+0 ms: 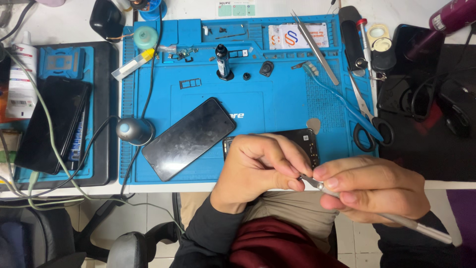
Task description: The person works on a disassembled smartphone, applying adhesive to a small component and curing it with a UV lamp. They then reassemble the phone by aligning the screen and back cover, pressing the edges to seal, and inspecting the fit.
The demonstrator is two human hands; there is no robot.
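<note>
My left hand (258, 168) and my right hand (372, 188) meet just past the near edge of the blue work mat (277, 104). In my right hand is a pair of metal tweezers (416, 227), its tips at my left fingertips. My left thumb and forefinger pinch something tiny at those tips; it is too small to make out. Under my left hand lies an opened black phone body (302, 139), partly hidden. A black phone screen (188, 138) lies face up on the mat to the left.
On the mat: a small black bottle (223, 62), a second pair of tweezers (317, 49), scissors (369, 119), a blue-handled tool, a grey pick (314, 125), small parts. A round grey device (135, 130) with cable sits left. Black phones and a tray lie far left; screwdrivers and black items right.
</note>
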